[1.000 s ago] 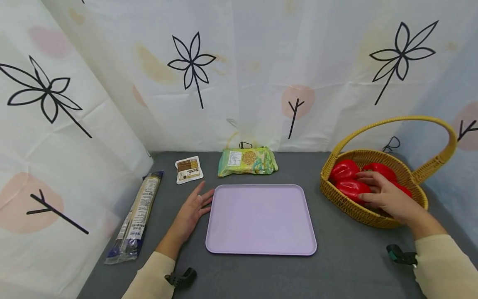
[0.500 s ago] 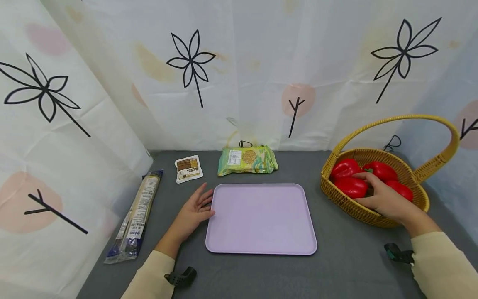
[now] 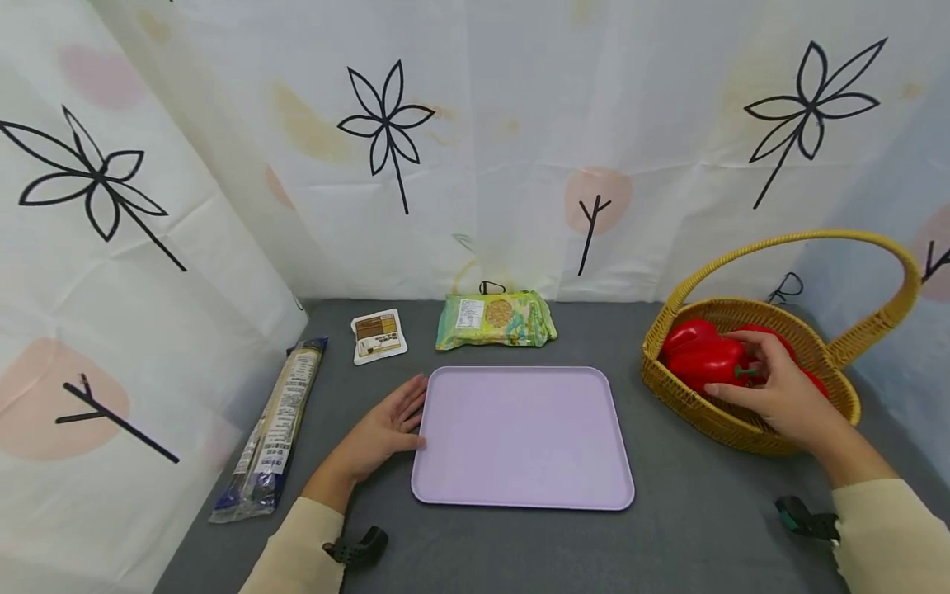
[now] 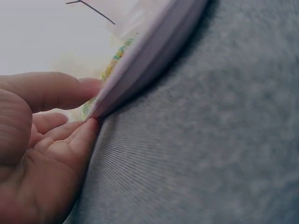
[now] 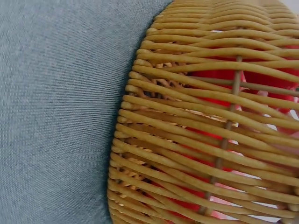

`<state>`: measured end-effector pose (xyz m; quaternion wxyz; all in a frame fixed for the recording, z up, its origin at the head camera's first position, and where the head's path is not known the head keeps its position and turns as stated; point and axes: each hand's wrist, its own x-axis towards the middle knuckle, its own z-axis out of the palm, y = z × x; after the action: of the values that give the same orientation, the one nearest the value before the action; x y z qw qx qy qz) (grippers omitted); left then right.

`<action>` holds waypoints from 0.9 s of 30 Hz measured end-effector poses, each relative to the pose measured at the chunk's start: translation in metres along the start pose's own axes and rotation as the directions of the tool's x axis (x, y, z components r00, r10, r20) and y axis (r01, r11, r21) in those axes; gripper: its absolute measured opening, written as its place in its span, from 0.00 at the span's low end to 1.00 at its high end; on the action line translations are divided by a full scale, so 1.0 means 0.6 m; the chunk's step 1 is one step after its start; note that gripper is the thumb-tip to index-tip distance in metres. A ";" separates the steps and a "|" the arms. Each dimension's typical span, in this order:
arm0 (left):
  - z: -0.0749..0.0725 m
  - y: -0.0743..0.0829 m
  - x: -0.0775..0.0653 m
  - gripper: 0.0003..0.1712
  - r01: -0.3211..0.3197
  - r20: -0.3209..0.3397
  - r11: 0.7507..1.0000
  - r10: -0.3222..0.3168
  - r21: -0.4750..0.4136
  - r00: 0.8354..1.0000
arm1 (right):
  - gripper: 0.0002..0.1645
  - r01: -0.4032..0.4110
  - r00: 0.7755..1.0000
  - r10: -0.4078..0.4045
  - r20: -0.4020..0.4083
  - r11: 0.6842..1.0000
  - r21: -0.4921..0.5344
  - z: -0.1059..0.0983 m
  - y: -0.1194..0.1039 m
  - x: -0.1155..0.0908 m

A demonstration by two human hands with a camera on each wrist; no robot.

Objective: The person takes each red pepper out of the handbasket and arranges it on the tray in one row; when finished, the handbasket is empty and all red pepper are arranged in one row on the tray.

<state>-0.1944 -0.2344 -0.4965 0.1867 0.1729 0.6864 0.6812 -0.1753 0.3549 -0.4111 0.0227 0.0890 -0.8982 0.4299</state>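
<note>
Illegible labels [image 3: 471, 313]; right fingers [image 3: 759, 342] round pepper [image 3: 705, 363]

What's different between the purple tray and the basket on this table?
The tray is flat and pale purple, while the basket is deep, woven and yellow-brown. The tray shows no handle; the basket has a tall arched one. The tray is bare, while the basket holds red peppers. Both rest on the grey tabletop, the left hand at the tray's edge, the right hand reaching into the basket.

tray [image 3: 523, 437], basket [image 3: 705, 417], packets [image 3: 496, 320] on grey table [image 3: 705, 532]
</note>
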 end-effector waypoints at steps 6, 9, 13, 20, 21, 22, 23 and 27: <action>0.001 -0.001 -0.003 0.63 -0.001 0.024 1.000 0.001 -0.030 1.000 | 0.49 0.034 0.997 -0.029 -0.069 0.997 0.071 -0.006 -0.024 -0.009; -0.001 0.002 -0.006 0.63 0.003 0.029 1.000 -0.003 -0.025 1.000 | 0.50 0.070 0.995 -0.061 -0.074 0.990 0.121 -0.006 -0.041 -0.009; -0.003 0.005 -0.008 0.64 0.010 0.046 0.999 -0.008 -0.036 0.999 | 0.53 0.141 0.989 -0.126 -0.083 0.969 0.204 0.004 -0.068 -0.010; -0.001 0.000 -0.002 0.62 -0.027 0.065 0.999 0.029 -0.034 0.997 | 0.53 0.248 0.969 -0.237 -0.073 0.913 0.324 0.040 -0.121 0.001; 0.000 0.000 -0.001 0.61 -0.027 0.063 0.999 0.029 -0.030 0.998 | 0.54 0.252 0.967 -0.247 -0.059 0.909 0.333 0.046 -0.128 0.004; 0.000 0.001 -0.001 0.61 -0.027 0.062 0.999 0.029 -0.029 0.998 | 0.55 0.251 0.967 -0.251 -0.046 0.909 0.333 0.053 -0.135 0.007; 0.001 0.000 0.000 0.61 -0.027 0.059 0.999 0.028 -0.026 0.998 | 0.55 0.249 0.967 -0.253 -0.031 0.912 0.327 0.060 -0.142 0.010; 0.004 0.001 0.002 0.60 -0.020 0.049 0.999 0.022 -0.034 0.999 | 0.57 0.241 0.965 -0.260 0.022 0.922 0.303 0.093 -0.168 0.025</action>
<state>-0.1944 -0.2316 -0.4958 0.1995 0.1937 0.6682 0.6901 -0.1699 0.2478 -0.3671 0.0362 0.2187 -0.8046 0.5509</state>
